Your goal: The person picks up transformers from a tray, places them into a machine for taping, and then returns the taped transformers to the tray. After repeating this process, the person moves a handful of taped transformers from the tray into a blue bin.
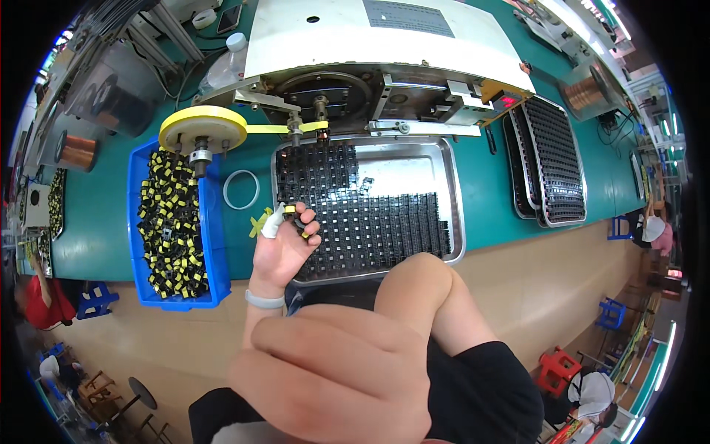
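My left hand [285,248] is palm up over the left edge of a metal tray [460,222], its fingers curled around small black bobbins wrapped in yellow tape [305,234]. A white wrap [272,224] covers its thumb, and a scrap of yellow tape [259,222] sticks out beside it. Close to the camera, my right hand [336,374] is closed, its fingertips hidden; I cannot see what they hold, if anything. Rows of black bobbins [370,226] fill much of the tray. A heap of yellow-taped bobbins [174,229] lies in a blue bin [135,222] to the left.
Beyond the tray stands a white winding machine [333,37] with a yellow tape roll [203,127] on its left arm. A white ring [241,190] lies between bin and tray. Stacked trays of black parts [551,163] and a copper wire spool [588,92] are at right.
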Demonstrator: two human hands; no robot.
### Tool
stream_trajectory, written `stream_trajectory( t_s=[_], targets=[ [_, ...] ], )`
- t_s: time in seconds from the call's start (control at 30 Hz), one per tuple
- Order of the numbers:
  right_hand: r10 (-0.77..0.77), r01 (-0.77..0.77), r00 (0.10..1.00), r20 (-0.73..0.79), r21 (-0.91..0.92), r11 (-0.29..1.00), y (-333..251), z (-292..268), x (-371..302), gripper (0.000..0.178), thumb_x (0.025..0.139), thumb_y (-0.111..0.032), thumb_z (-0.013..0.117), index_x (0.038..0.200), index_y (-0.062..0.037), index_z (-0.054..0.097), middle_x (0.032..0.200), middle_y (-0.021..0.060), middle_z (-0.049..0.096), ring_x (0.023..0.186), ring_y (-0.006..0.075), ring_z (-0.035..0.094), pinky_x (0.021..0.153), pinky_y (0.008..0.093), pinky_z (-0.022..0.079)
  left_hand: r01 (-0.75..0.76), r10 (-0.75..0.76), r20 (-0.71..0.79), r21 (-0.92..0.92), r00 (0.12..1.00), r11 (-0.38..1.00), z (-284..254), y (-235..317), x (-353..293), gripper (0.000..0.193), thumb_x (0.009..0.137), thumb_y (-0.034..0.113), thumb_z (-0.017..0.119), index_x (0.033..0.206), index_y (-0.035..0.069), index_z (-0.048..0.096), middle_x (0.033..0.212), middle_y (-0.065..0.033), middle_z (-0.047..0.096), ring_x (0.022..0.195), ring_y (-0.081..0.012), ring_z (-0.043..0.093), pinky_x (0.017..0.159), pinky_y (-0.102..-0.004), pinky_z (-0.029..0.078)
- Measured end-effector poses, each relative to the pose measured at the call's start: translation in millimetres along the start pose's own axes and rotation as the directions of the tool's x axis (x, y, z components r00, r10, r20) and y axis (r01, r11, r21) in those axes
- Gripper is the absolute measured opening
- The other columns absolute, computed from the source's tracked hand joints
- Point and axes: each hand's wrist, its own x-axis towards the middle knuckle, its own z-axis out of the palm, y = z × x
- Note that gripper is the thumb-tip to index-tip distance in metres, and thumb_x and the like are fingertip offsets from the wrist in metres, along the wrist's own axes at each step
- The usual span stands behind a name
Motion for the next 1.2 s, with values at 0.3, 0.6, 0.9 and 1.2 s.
stream_trajectory(
  t_s=[0.3, 0.6, 0.9, 1.2],
  targets=[
    [0.044, -0.036, 0.915, -0.402, 0.028, 0.999, 1, 29, -3, 0.021, 0.074, -0.014, 0.063, 0.080, -0.0116, 0.044, 0.066, 0.0070, 0.060, 0.051, 0.0195, 0.053, 0.056, 0.0310, 0.037, 0.015, -0.015, -0.003, 0.004, 1.000, 1.000, -5, 1, 0, 0.025, 0.098, 0.032, 0.047, 0.109, 0.010, 0.049, 0.095, -0.0022, 0.045, 0.086, -0.0170, 0.043, 0.076, -0.0307, 0.038],
    [-0.102, 0.106, 0.871, 0.480, 0.018, 0.994, 28, -29, -8, 0.023, 0.059, -0.013, 0.070, 0.081, -0.0097, 0.064, 0.080, 0.0085, 0.061, 0.065, 0.0224, 0.062, 0.058, 0.0299, 0.049, 0.016, -0.015, 0.016, -0.031, 1.000, 0.999, -5, 9, 5, 0.033, 0.097, 0.037, 0.049, 0.115, 0.009, 0.053, 0.112, -0.0098, 0.052, 0.097, -0.0232, 0.049, 0.082, -0.0373, 0.044],
    [0.531, 0.033, 0.643, 0.552, -0.712, 0.701, 234, -77, -38, 0.028, 0.088, -0.017, 0.062, 0.109, 0.0021, 0.060, 0.089, 0.0203, 0.064, 0.086, 0.0368, 0.061, 0.078, 0.0438, 0.049, 0.081, -0.096, -0.087, -0.163, 0.992, 0.983, -15, 28, 67, 0.027, 0.096, 0.028, 0.056, 0.114, 0.008, 0.062, 0.106, -0.0063, 0.061, 0.087, -0.0182, 0.056, 0.064, -0.0277, 0.047],
    [0.658, -0.080, 0.510, 0.554, -0.731, 0.678, 326, -77, -67, 0.032, 0.083, -0.016, 0.067, 0.111, -0.0008, 0.064, 0.083, 0.0175, 0.068, 0.077, 0.0351, 0.064, 0.078, 0.0423, 0.051, 0.120, -0.119, 0.014, -0.082, 0.993, 0.989, 24, 17, 112, 0.037, 0.097, 0.027, 0.053, 0.127, 0.004, 0.054, 0.109, -0.0051, 0.058, 0.085, -0.0153, 0.051, 0.065, -0.0260, 0.041]
  ],
)
